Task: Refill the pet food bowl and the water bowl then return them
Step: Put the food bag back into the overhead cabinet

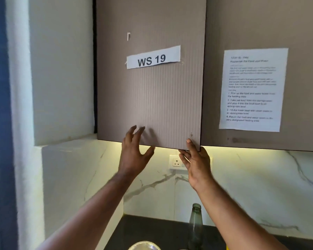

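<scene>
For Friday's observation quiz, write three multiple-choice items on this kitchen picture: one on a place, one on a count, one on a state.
1. Where does the glass bottle stand?
A. on the dark counter
B. inside the cupboard
C. on the floor

2. How many papers are stuck on the cupboard doors?
A. one
B. two
C. four

3. The right hand:
A. hangs idle
B. holds the bottle
C. grips the door's bottom corner

Answers:
A, it stands below the arms.
B, the WS 19 label and instruction sheet.
C, thumb on the left door.
</scene>
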`<state>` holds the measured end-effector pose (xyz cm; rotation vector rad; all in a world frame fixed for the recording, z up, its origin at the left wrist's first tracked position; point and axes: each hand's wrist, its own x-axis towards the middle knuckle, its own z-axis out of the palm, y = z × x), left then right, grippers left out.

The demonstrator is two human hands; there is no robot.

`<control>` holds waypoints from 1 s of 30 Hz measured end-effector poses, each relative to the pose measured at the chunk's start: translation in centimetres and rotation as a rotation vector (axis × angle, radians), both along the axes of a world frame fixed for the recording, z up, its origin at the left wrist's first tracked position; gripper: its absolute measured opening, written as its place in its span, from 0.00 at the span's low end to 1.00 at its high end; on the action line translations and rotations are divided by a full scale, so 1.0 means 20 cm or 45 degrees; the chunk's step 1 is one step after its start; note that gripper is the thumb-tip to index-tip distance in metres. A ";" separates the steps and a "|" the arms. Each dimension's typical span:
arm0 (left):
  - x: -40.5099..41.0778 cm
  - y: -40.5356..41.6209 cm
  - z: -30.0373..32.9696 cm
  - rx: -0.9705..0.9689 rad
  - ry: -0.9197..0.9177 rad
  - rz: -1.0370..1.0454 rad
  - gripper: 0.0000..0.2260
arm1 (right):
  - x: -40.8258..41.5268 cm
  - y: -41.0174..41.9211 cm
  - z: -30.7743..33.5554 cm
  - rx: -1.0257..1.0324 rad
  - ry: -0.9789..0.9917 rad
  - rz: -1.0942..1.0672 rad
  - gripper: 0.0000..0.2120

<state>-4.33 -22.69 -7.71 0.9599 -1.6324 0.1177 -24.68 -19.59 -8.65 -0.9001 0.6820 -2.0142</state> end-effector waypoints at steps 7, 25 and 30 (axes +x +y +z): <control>0.23 0.32 0.04 -0.026 -0.103 -0.301 0.37 | 0.39 0.48 -0.02 -0.156 0.268 -0.466 0.18; 1.03 0.71 0.08 0.030 0.136 -0.503 0.26 | 1.62 0.93 0.06 -0.550 1.251 -1.061 0.11; 1.08 0.69 0.03 0.144 0.363 -0.684 0.06 | 1.71 0.93 0.07 -0.568 1.325 -1.073 0.12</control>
